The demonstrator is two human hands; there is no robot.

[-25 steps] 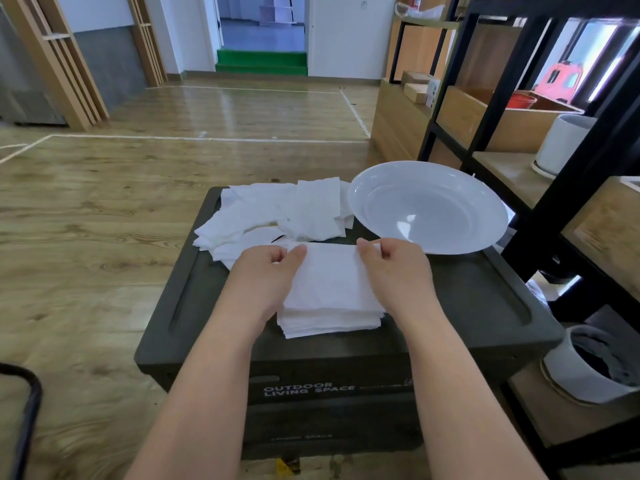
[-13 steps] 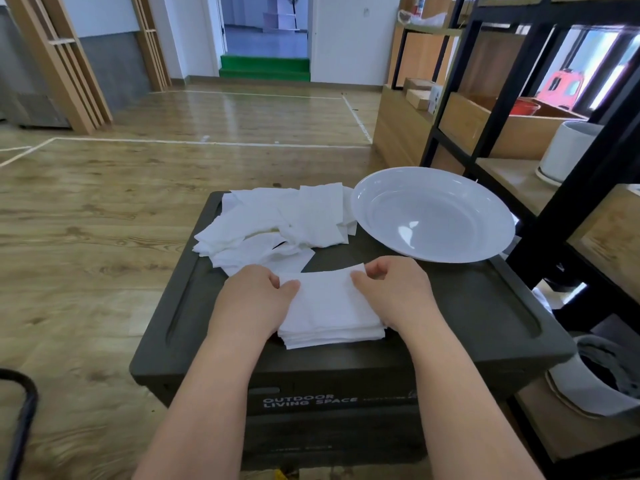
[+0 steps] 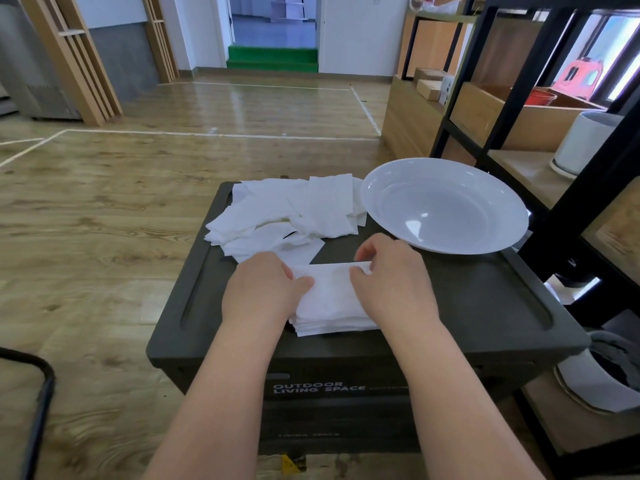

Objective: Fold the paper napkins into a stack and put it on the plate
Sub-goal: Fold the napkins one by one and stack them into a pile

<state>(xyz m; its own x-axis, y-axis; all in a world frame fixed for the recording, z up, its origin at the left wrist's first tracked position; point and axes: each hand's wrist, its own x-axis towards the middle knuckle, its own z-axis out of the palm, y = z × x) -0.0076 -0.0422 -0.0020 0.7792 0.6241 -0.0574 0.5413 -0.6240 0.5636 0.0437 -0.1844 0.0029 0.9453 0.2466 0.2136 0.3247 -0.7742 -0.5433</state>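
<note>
- Stack of folded napkins sat on the dark storage box, near the box's front edge, well short of the plate.
- Plate was at the box's far right corner, nothing in it.
- Loose napkins lay in a messy heap at the box's far left, just beside the plate's left rim, overlapping each other.
- My left hand rested on the stack's left side, thumb laid across the top sheet, fingers curled down over the stack's left edge; couldn't tell how far they wrapped under.
- My right hand was on the stack's right side, thumb and fingertips pinching the top sheet's far edge, which was lifted slightly off the stack.
- Judgement: I was mid-fold on the top napkin; heap unfolded, nothing on the plate, so roughly mid-task.
- Handling, as I judged it: tissue is very light, limp, tears easily, holds a crease only if pressed flat.
- The stack has no stiffness; layers would slide and fan out if gripped from one side only.
- Best hold for the move to the plate: both hands clamping opposite sides, thumbs on top, fingers underneath, kept level.
- Risk: the plate's rim overhangs the box's right edge, so a nudge could shift it.
</note>
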